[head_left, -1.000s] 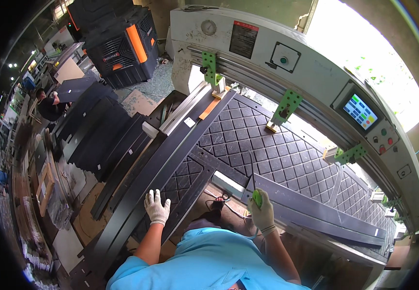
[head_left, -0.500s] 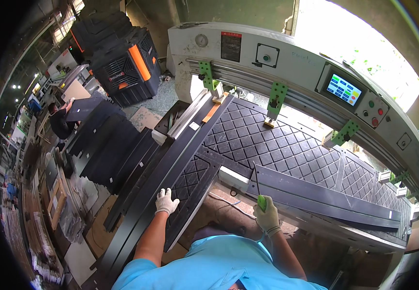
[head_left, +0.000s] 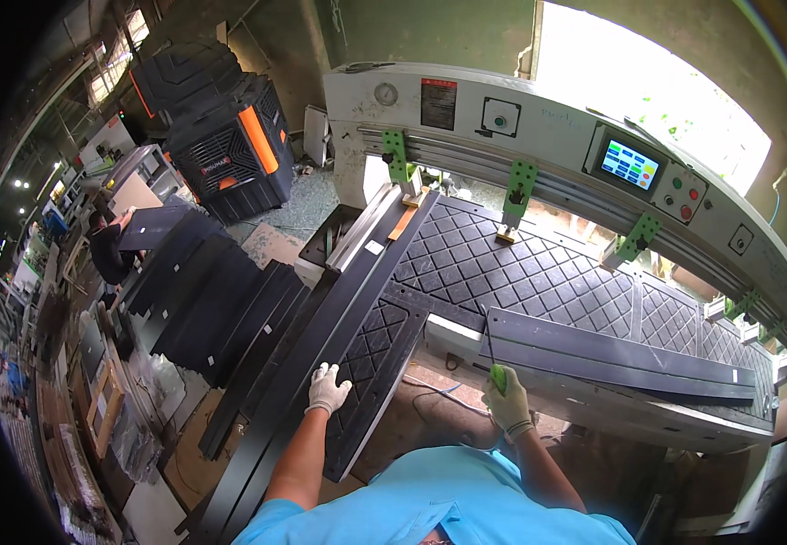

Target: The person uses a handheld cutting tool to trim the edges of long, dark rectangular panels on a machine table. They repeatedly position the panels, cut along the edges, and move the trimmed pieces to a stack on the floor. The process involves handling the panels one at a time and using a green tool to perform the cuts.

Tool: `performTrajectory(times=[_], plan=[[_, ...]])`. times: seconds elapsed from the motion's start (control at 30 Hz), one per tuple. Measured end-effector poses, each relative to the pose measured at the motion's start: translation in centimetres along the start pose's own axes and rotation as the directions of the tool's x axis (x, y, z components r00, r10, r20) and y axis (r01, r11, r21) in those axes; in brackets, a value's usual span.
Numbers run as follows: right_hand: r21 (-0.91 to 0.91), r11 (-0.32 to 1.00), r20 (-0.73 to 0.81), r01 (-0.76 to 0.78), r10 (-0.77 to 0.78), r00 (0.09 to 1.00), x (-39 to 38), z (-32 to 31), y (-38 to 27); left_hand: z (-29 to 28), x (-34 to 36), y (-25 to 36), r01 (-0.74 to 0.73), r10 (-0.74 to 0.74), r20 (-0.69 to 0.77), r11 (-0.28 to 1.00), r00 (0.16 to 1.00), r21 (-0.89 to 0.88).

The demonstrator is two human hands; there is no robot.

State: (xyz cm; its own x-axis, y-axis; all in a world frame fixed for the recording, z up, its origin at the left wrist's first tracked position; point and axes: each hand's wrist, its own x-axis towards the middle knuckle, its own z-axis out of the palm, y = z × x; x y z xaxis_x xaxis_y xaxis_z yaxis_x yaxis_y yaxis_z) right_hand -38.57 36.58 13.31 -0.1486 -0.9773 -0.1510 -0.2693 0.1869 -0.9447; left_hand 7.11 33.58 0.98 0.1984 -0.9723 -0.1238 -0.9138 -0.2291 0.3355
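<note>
My left hand (head_left: 328, 391), in a white glove, rests fingers apart on the inner edge of long dark strips (head_left: 298, 372) at the left. My right hand (head_left: 509, 407), also gloved, grips a green-handled tool (head_left: 499, 380) with a long thin dark nozzle pointing up beside the left end of a dark board (head_left: 593, 345). That board lies along the near part of a black grid-patterned table (head_left: 520, 277) under a white machine. A pale block (head_left: 450, 337) sits at the table's near edge, left of the board.
The machine (head_left: 548, 118) carries green brackets (head_left: 519, 191) and a touchscreen (head_left: 628, 163). Dark panels (head_left: 207, 309) are piled at the left, where a co-worker (head_left: 107, 245) handles a panel. Behind stands a large black-and-orange cooler (head_left: 225, 150). Stacked boards (head_left: 103, 400) line the far left.
The view has shifted, and the machine sits lower in it. My hands appear a little farther right; the right still holds the tool. The co-worker's arm and panel have moved slightly.
</note>
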Motion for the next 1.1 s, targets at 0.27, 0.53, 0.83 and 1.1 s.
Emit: performTrajectory(times=[0.27,0.53,0.83,1.1], plan=[[-0.119,0.988,-0.126,0.099,-0.114,0.985,-4.3,1.9,-3.9,1.2,-8.1,-3.5,0.073,-0.07,-0.39,0.997,0.918,-0.005],[-0.286,0.942,-0.292,0.173,-0.258,0.921,-6.5,4.3,-1.9,1.6,-9.7,-5.4,0.025,-0.016,-0.308,0.999,0.951,0.027],[-0.286,0.944,-0.225,0.163,-0.231,0.947,-8.8,6.0,-2.4,0.8,-9.6,-5.8,0.037,-0.023,-0.229,0.998,0.973,0.058],[-0.123,0.989,-0.207,0.083,-0.108,0.972,-9.9,6.0,-3.6,1.7,-9.9,-6.1,-0.006,0.034,-0.278,0.995,0.96,0.098]])
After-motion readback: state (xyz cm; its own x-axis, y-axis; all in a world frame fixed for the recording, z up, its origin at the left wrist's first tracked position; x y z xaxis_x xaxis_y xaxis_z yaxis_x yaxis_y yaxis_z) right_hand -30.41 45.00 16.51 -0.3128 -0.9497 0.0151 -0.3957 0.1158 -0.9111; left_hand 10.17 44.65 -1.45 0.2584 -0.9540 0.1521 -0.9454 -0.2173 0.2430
